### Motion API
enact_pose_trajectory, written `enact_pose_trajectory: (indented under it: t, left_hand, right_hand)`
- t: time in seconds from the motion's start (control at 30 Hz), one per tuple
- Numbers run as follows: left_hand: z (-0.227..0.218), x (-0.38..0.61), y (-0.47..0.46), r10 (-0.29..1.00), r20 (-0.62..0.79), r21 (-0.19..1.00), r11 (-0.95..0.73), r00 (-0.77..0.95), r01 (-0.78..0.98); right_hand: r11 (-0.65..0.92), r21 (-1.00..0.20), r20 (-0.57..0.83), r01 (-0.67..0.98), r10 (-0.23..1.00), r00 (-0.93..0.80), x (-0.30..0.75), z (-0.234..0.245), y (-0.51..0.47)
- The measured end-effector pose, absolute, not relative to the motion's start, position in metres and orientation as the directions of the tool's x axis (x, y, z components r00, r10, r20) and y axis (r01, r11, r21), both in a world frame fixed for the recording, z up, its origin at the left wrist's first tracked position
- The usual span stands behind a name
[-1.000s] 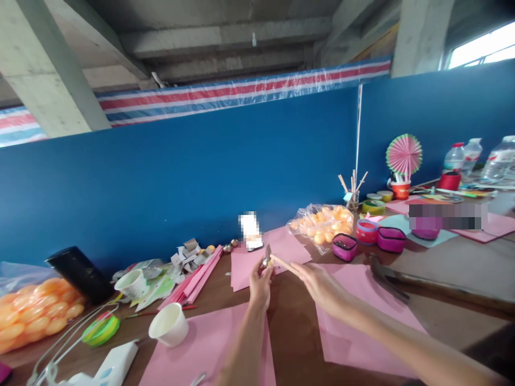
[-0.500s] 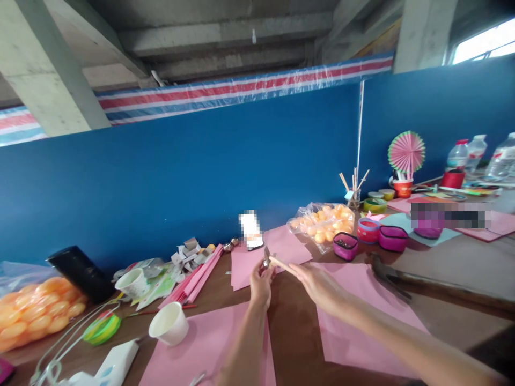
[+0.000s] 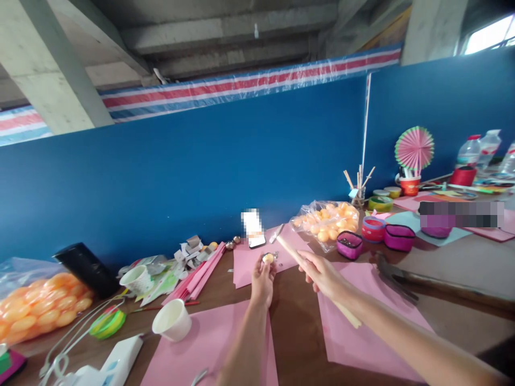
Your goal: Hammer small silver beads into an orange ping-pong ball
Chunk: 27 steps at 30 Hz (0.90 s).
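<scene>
In my left hand (image 3: 262, 279) a small round piece (image 3: 269, 259), pale yellow with a darker shiny edge, is pinched between the fingertips; its kind is unclear. My right hand (image 3: 322, 271) is wrapped round the pale wooden handle of a small hammer (image 3: 289, 252). The hammer's metal head (image 3: 276, 234) is raised up and to the right of the piece, apart from it. Beneath both lies a pink paper sheet (image 3: 245, 268) with a few small shiny bits beside my left fingers. A phone (image 3: 254, 230), its screen blurred out, leans at the back of that sheet.
A bag of orange balls (image 3: 330, 220) and purple pouches (image 3: 349, 244) stand to the right. A large claw hammer (image 3: 426, 281) lies at far right. On the left are a white cup (image 3: 171, 320), a power strip (image 3: 123, 359) and another ball bag (image 3: 44, 305). A blue partition (image 3: 201, 171) closes the back.
The hammer's head has come away from the piece in my left hand, moving up and right. My right hand has drawn back to the right; my left hand stays nearly still.
</scene>
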<state>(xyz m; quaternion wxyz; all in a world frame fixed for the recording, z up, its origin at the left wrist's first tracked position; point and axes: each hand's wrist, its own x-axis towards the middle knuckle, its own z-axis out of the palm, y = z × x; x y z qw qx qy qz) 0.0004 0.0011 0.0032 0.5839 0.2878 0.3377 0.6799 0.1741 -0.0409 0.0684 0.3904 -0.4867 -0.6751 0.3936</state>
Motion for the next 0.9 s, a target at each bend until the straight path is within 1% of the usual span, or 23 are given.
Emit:
enact_pose_trajectory:
  t: [0.13, 0.33, 0.47, 0.6, 0.77, 0.9]
  left_hand:
    - [0.005, 0.001, 0.000, 0.986, 0.000, 0.802, -0.098, -0.164, -0.589]
    - [0.005, 0.001, 0.001, 0.984, 0.004, 0.792, -0.112, -0.179, -0.600]
    - [0.006, 0.000, 0.000, 0.989, 0.042, 0.793, -0.118, -0.139, -0.598]
    - [0.006, -0.002, 0.000, 0.989, 0.011, 0.775, -0.102, -0.147, -0.624]
    - [0.009, -0.003, 0.000, 0.990, 0.047, 0.740, -0.123, -0.132, -0.661]
    - [0.009, -0.003, -0.001, 0.993, 0.030, 0.725, -0.100, -0.113, -0.681]
  right_hand:
    - [0.200, -0.928, 0.124, 0.314, 0.961, -0.247, 0.173, 0.064, -0.039]
    - [0.194, -0.926, 0.128, 0.324, 0.969, -0.213, 0.169, 0.050, -0.041]
    - [0.174, -0.919, 0.087, 0.354, 0.965, -0.248, 0.169, 0.049, -0.043]
    - [0.189, -0.925, 0.132, 0.330, 0.973, -0.189, 0.170, 0.052, -0.044]
    - [0.235, -0.875, 0.147, 0.424, 0.962, -0.230, 0.171, 0.053, -0.047]
    - [0.316, -0.815, 0.254, 0.486, 0.948, -0.192, 0.172, 0.057, -0.049]
